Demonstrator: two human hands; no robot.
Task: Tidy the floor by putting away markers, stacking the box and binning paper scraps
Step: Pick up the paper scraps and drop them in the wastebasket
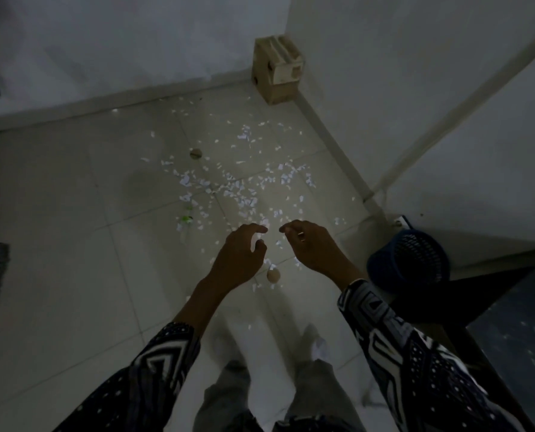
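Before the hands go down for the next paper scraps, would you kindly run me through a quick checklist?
1. Paper scraps within reach ahead: ok.
2. Left hand free to pick: cannot tell; something white shows at its fingers.
3. Right hand free: cannot tell; fingers curled, contents hidden.
4. Bin close by on the right, opening visible: ok.
5. Box standing in the corner, out of the way: ok.
6. Lighting: not ok, dim.
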